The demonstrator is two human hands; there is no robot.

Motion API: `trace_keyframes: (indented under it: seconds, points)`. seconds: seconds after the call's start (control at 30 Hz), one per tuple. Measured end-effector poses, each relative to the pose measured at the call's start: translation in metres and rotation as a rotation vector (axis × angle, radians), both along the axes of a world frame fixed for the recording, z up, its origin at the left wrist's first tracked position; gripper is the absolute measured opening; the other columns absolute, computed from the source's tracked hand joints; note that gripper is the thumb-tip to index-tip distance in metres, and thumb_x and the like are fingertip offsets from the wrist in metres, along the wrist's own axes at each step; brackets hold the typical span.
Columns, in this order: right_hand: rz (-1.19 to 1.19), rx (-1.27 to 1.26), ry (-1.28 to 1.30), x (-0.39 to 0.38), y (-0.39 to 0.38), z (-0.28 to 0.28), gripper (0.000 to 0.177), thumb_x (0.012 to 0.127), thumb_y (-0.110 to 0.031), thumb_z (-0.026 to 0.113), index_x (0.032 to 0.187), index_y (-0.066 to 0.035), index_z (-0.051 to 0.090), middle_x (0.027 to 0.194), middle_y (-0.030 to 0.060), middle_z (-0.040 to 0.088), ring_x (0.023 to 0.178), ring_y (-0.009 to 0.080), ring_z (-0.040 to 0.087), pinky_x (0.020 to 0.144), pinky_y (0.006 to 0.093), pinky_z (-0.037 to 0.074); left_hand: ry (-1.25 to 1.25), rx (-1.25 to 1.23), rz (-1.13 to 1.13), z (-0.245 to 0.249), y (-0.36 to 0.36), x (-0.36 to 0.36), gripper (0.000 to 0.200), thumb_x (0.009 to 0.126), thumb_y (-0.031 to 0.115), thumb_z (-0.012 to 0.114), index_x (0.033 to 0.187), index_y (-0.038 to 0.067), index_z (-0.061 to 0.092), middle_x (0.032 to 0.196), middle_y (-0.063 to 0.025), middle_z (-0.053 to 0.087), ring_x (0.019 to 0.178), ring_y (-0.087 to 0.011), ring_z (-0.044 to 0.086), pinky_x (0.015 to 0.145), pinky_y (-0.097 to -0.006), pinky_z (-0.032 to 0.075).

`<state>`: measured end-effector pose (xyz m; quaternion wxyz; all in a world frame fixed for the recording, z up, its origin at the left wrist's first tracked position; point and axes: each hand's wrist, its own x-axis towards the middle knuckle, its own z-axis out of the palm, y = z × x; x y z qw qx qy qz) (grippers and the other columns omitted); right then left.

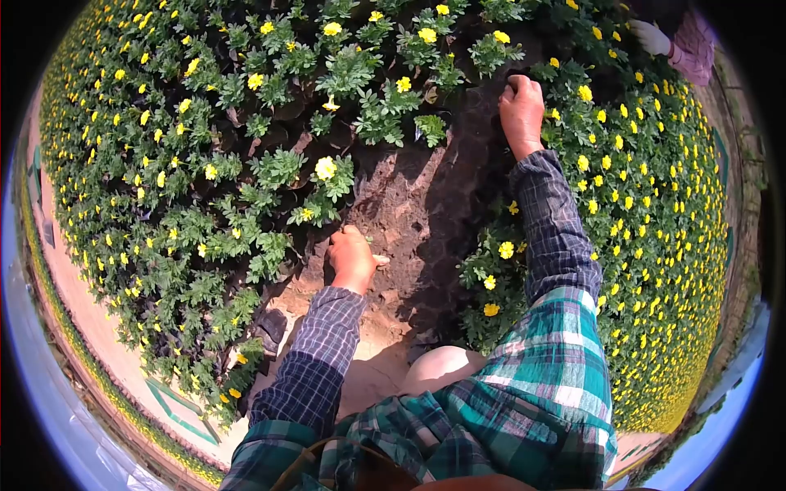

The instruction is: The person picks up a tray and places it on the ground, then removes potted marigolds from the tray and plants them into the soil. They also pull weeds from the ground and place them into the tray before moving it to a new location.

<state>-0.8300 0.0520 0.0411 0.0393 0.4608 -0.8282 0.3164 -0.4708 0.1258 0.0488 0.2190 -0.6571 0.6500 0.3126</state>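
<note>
Below, a strip of bare soil, brown, cracked and lumpy, ran between two dense beds of marigolds with feathery dark green leaves and small round yellow blooms. The left hand rested knuckles-up on the soil at the foot of one ruffled marigold. Its fingers were curled under and the thumb stuck out flat to the side; whether they held anything I could not tell. The right hand reached further along the strip, at the edge of the right-hand bed, its fingers bunched tight into the shaded ground beside the leaves; what they gripped, if anything, was hidden. Soft black pots, crumpled and thin-walled, showed between the stems on the left. Both arms wore woven plaid sleeves, navy at the cuffs and teal and white nearer the shoulders. At the top right, another person's pale gloved hand with a pink checked cuff touched the flowers, well apart from both hands. A pale sandy path curved round the left bed.
</note>
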Motion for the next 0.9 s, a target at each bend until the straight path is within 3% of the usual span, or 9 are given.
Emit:
trace_keyframes:
  seconds: [0.1,0.23,0.33,0.4,0.6,0.73,0.8,0.9]
  points:
    - [-0.211,0.206,0.026,-0.027,-0.016,-0.021,0.023,0.079,-0.015,0.066,0.097,-0.002,0.06,0.101,0.0217,0.057,0.095,0.0398,0.057,0.081,0.0452,0.048,-0.023,-0.002,-0.022,0.001,0.0,-0.001,0.083,0.052,0.029,0.091,0.114,-0.004,0.046,0.116,-0.0284,0.049,0.106,-0.0411,0.054,0.09,-0.0424,0.047]
    - [-0.251,0.391,0.03,-0.04,-0.032,-0.04,0.025,0.076,-0.019,0.067,0.09,0.001,0.061,0.1,0.0248,0.056,0.093,0.0413,0.057,0.081,0.046,0.048,-0.044,-0.022,-0.047,-0.005,0.003,0.002,0.086,0.05,0.037,0.09,0.113,0.0,0.045,0.114,-0.0234,0.05,0.105,-0.0403,0.054,0.088,-0.0434,0.048]
    - [-0.281,0.206,0.028,-0.038,-0.033,-0.027,0.025,0.075,-0.018,0.065,0.091,0.001,0.062,0.097,0.0239,0.058,0.092,0.0401,0.058,0.08,0.0455,0.048,-0.016,-0.008,-0.025,-0.004,0.002,0.002,0.086,0.051,0.033,0.091,0.114,-0.004,0.045,0.116,-0.0287,0.049,0.107,-0.041,0.053,0.091,-0.0425,0.046]
    - [-0.274,0.066,0.034,-0.035,-0.038,-0.009,0.017,0.074,-0.013,0.061,0.083,0.002,0.059,0.095,0.0223,0.056,0.086,0.0403,0.058,0.077,0.0457,0.048,-0.017,-0.007,-0.018,0.001,0.0,-0.001,0.085,0.051,0.032,0.091,0.114,-0.004,0.046,0.116,-0.0287,0.049,0.107,-0.0407,0.053,0.09,-0.0424,0.046]
    - [-0.229,-0.002,0.027,-0.067,-0.081,-0.01,0.014,0.075,-0.006,0.059,0.087,0.001,0.06,0.098,0.0235,0.057,0.09,0.0417,0.057,0.079,0.0451,0.048,-0.023,-0.022,-0.03,-0.008,0.003,0.003,0.083,0.05,0.03,0.091,0.112,-0.004,0.047,0.115,-0.0282,0.05,0.103,-0.0398,0.055,0.088,-0.0417,0.048]
    - [-0.136,0.202,-0.106,-0.082,-0.081,-0.038,0.017,0.077,-0.009,0.059,0.092,-0.002,0.062,0.099,0.0226,0.058,0.094,0.0409,0.056,0.082,0.0448,0.046,-0.018,-0.045,-0.04,-0.008,0.004,0.003,0.082,0.049,0.03,0.091,0.111,-0.004,0.048,0.113,-0.0277,0.05,0.101,-0.0397,0.056,0.087,-0.0417,0.048]
    - [-0.197,-0.003,-0.054,-0.086,-0.077,-0.046,0.017,0.079,-0.016,0.061,0.094,-0.008,0.066,0.096,0.0186,0.061,0.093,0.0375,0.057,0.082,0.0423,0.046,-0.013,-0.046,-0.047,-0.011,0.003,0.003,0.084,0.049,0.033,0.091,0.111,-0.003,0.047,0.112,-0.0263,0.051,0.102,-0.0397,0.055,0.087,-0.0418,0.048]
    - [-0.338,-0.096,-0.072,-0.098,-0.071,-0.038,0.018,0.078,-0.015,0.059,0.094,-0.008,0.066,0.1,0.0171,0.06,0.095,0.035,0.058,0.084,0.0408,0.047,-0.012,-0.05,-0.067,-0.014,0.006,0.006,0.086,0.048,0.036,0.091,0.11,-0.002,0.047,0.111,-0.0251,0.052,0.102,-0.0399,0.055,0.088,-0.042,0.047]
